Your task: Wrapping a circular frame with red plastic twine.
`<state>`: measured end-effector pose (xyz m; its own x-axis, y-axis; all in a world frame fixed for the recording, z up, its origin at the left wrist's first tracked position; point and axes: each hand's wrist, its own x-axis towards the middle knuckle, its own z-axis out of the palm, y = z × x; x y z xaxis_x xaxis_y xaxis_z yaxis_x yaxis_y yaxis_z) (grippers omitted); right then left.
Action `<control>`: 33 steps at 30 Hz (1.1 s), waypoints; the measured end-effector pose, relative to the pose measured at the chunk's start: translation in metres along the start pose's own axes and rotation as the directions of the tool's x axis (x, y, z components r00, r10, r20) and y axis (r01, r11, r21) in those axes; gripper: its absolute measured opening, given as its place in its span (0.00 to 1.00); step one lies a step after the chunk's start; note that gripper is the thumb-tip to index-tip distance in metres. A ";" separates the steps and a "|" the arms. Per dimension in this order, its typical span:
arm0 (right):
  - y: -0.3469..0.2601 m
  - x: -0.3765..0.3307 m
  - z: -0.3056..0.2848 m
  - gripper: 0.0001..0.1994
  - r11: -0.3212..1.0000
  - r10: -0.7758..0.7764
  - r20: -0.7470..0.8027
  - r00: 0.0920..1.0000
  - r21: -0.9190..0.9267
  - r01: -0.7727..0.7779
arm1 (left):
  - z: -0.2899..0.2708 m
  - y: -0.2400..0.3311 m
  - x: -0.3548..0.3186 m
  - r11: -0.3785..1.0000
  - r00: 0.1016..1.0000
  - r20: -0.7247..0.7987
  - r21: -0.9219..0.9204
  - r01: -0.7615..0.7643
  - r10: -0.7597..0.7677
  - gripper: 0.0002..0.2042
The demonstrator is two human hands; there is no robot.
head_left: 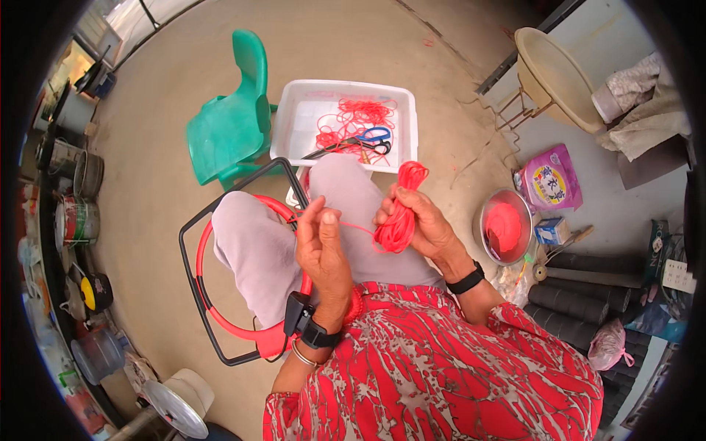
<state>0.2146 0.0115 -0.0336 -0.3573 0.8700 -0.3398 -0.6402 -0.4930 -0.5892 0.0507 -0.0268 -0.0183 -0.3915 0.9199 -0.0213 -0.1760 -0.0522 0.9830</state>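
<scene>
My right hand (421,224) is closed around a looped bundle of red cord (397,231), held in front of my right knee. A single strand runs left from the bundle to my left hand (323,253), whose thumb and fingers are bent together at the strand. Around my left knee stands a red ring (204,283) inside a black angular frame (197,298). The strand seems to reach the ring's upper side behind my left fingers, though the exact spot is hidden.
Ahead of my knees, a white tray (294,110) holds tangled red cord (364,112) and blue-handled scissors (376,134). A green chair (228,136) stands beside it. To the right are a metal bowl (482,228) with red contents and a purple bag (551,180). Shelves line the left.
</scene>
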 end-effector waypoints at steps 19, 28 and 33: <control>0.026 0.027 0.040 0.11 0.879 0.116 0.023 0.993 -0.469 -0.092 | -0.072 0.013 0.032 0.966 0.904 -0.424 -0.253 -0.059 -0.056 0.19; 0.084 0.033 0.061 0.13 0.799 0.319 0.077 0.945 -0.557 -0.224 | -0.087 0.029 0.022 0.978 0.895 -0.445 -0.200 -0.065 -0.032 0.17; 0.081 0.038 0.068 0.12 0.695 0.229 0.073 0.971 -0.710 -0.111 | -0.104 0.026 0.005 0.983 0.902 -0.431 -0.178 -0.052 -0.031 0.16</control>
<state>0.1029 0.0050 -0.0440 -0.5429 0.7320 -0.4116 0.0774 -0.4444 -0.8925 -0.0503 -0.0640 -0.0119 -0.7373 0.6633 -0.1280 -0.3131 -0.1677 0.9348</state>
